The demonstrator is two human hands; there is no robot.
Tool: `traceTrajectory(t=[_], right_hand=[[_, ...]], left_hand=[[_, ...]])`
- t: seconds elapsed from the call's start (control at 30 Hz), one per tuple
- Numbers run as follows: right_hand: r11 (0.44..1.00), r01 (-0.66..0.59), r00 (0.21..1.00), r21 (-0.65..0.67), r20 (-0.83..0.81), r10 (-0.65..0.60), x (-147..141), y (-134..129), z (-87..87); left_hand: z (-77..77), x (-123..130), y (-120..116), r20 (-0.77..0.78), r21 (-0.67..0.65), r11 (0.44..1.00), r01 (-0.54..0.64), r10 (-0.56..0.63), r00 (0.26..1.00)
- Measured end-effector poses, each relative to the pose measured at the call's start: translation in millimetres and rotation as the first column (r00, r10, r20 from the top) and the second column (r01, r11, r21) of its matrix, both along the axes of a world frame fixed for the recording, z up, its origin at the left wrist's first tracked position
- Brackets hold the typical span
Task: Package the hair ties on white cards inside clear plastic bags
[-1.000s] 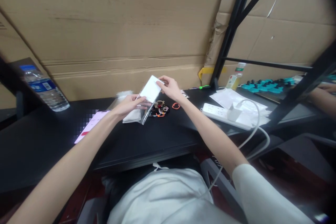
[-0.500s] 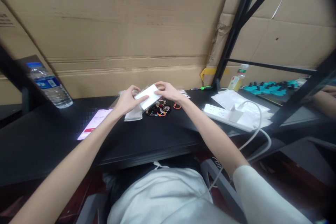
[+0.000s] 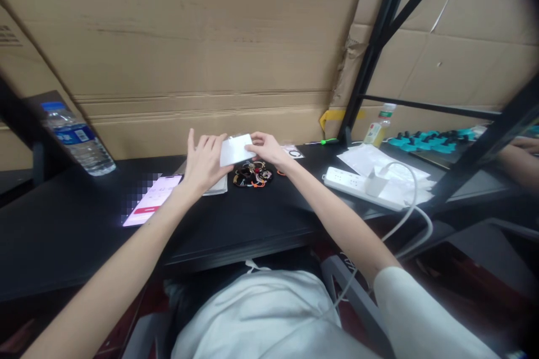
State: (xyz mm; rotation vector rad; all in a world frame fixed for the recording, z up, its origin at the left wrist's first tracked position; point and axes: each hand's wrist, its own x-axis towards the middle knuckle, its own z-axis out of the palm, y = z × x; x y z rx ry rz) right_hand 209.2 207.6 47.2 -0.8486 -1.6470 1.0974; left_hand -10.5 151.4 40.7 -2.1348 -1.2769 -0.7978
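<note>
A small white rectangular card (image 3: pixel 236 150) is held up over the far side of the black table. My right hand (image 3: pixel 266 149) pinches its right edge between thumb and fingers. At the left end, my left hand (image 3: pixel 205 160) has its thumb along the lower edge and its index finger by the upper edge, with the little finger sticking up. Below the card lies a pile of dark cords and bands (image 3: pixel 253 175) with some orange parts. Partly behind my left hand are flat white packets (image 3: pixel 219 186). An orange band (image 3: pixel 281 172) shows beside my right wrist.
A lit phone (image 3: pixel 152 201) lies left, near a water bottle (image 3: pixel 80 137). To the right are a white power strip (image 3: pixel 351 182) with a cable, white plastic bags (image 3: pixel 391 165) and a drink bottle (image 3: pixel 379 125). Beyond the black frame (image 3: pixel 366 67), another person's hand (image 3: pixel 524 148) shows near turquoise pieces.
My left thumb has moved from the card's face to its lower edge, and the left fingers have straightened upward. The card has turned more level. My right hand stays at its right edge.
</note>
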Motion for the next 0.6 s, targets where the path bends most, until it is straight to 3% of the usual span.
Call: traceTrajectory(t=[0.17,0.33,0.6], right_hand=[[0.999,-0.04,0.998,0.035,0.054,0.038,-2,-3,-4.2],[0.98,-0.147,0.983,0.135,0.129,0.13,0,6,-15.4],[0.978,-0.15,0.984,0.148,0.122,0.132,-3,12,-21.0]], left_hand=[[-0.8,-5,5,0.055,-0.084,0.996,0.029,-0.024,0.998],[-4.8,-10,13,0.065,-0.115,0.984,0.134,-0.127,0.99],[-3.7,-12,15,0.121,-0.112,0.957,0.267,-0.253,0.96]])
